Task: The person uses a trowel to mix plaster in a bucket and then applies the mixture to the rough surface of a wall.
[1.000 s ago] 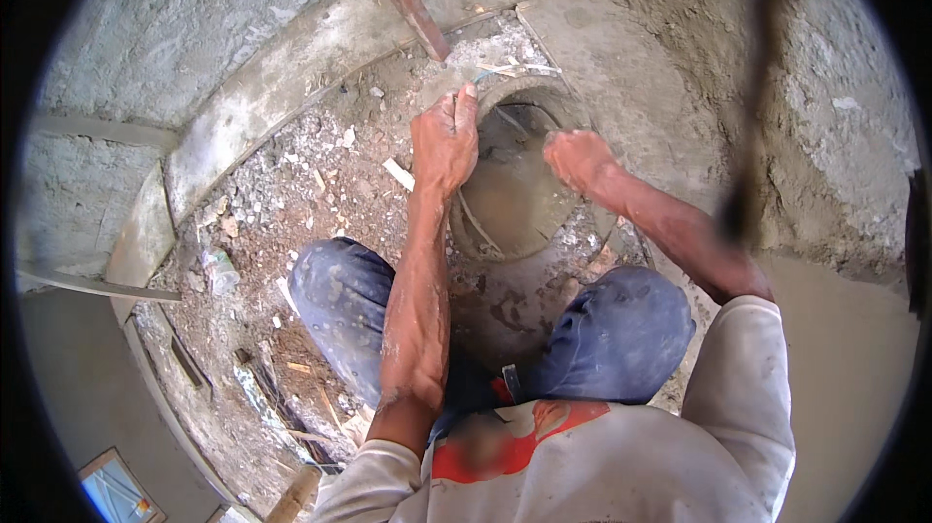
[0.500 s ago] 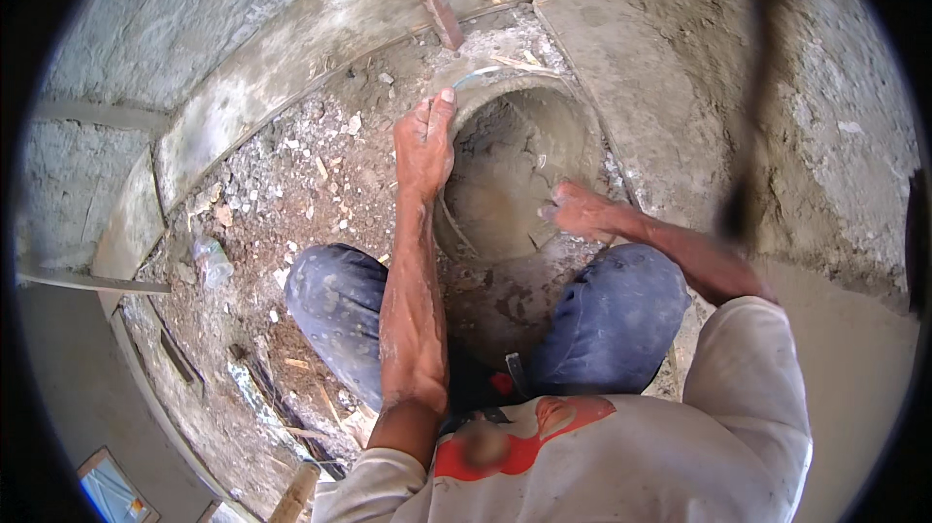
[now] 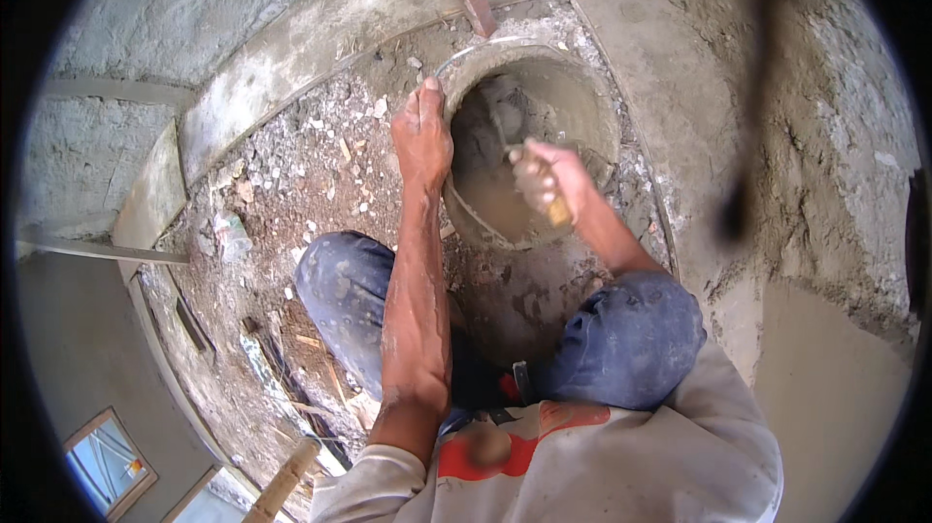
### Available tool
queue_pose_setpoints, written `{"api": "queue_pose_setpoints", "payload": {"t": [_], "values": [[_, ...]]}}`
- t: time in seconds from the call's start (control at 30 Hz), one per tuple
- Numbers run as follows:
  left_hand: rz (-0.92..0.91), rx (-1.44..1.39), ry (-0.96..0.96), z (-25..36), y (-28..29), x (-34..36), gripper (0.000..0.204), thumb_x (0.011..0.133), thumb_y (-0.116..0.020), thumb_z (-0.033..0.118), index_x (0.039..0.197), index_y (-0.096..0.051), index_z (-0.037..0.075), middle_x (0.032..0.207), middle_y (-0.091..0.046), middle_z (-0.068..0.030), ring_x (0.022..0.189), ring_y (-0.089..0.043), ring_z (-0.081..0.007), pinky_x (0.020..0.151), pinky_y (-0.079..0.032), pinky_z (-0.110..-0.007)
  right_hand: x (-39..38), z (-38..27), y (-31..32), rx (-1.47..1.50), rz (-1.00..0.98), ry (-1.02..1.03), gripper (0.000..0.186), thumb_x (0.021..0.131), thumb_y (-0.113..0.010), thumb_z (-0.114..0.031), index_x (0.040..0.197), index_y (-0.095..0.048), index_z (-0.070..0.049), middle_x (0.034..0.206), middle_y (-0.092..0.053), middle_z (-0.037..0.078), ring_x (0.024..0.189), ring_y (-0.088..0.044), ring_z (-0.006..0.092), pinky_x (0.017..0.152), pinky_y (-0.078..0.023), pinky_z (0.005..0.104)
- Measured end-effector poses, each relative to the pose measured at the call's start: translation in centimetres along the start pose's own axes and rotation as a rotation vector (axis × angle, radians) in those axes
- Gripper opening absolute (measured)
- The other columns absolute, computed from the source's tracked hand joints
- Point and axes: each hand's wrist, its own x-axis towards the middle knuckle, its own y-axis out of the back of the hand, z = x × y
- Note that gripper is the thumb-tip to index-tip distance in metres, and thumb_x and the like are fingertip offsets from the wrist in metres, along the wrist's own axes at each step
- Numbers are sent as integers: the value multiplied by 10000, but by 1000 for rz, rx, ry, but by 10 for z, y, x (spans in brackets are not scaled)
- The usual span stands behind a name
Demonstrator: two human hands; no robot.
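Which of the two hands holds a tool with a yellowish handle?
The right hand, over the round container: the yellowish handle pokes from its fist. The left hand is at the rim.

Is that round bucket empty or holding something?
Not empty: wet-looking brownish-gray mix lies inside the round bucket, below its rim.

A round, cement-caked basin (image 3: 586,86) holds wet grey-brown mortar (image 3: 476,156); a yellow-handled trowel (image 3: 559,211) slants over it, shank toward eleven o'clock.
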Motion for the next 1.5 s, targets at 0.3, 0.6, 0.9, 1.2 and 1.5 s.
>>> {"api": "queue_pose_setpoints", "payload": {"t": [0.3, 0.6, 0.9, 1.2, 1.5], "values": [[141, 200, -2, 5, -3, 23, 548, 1069, -465, 465, 946, -705, -12, 781, -652, -151, 729, -571, -246, 694, -467, -422, -129, -37, -17, -1874, 518, 984, 318, 929, -750, -275, 1086, -651, -16, 819, -666, 44, 669, -648, 211, 621, -516, 348], [33, 824, 38, -45, 68, 69, 750, 1044, -413, 584, 1259, -609, -108, 1199, -634, -377, 1134, -599, -531, 962, -460, -576, -289, 38, 52, -1162, 799, 192, 178, 952, -689, -190, 1027, -714, -30, 811, -691, 62, 726, -653, 169, 603, -516, 334], [-783, 919, 153, 92, 144, -39, 800, 1011, -547, 530, 1505, -381, -78, 1463, -447, -372, 1401, -409, -490, 1162, -344, -504, -511, 233, -104, -127, 1182, -38, 227, 911, -732, -244, 870, -695, -24, 720, -693, 73, 603, -658, 142, 543, -549, 318], [-1565, 938, 364, 270, 184, -197, 797, 984, -635, 398, 1569, -298, -26, 1441, -538, -279, 1370, -508, -379, 1112, -426, -437, -602, 385, -331, 357, 1324, 18, 222, 912, -742, -213, 851, -660, -16, 696, -669, 72, 543, -623, 139, 468, -496, 306], [-1435, 1114, 618, 366, 152, -176, 541, 983, -649, 309, 1454, -442, 142, 1037, -691, -130, 807, -706, -295, 660, -593, -402, -525, 548, -474, 501, 1409, 338, 246, 915, -705, -288, 993, -710, -54, 750, -707, 79, 585, -668, 150, 530, -565, 316]]}}
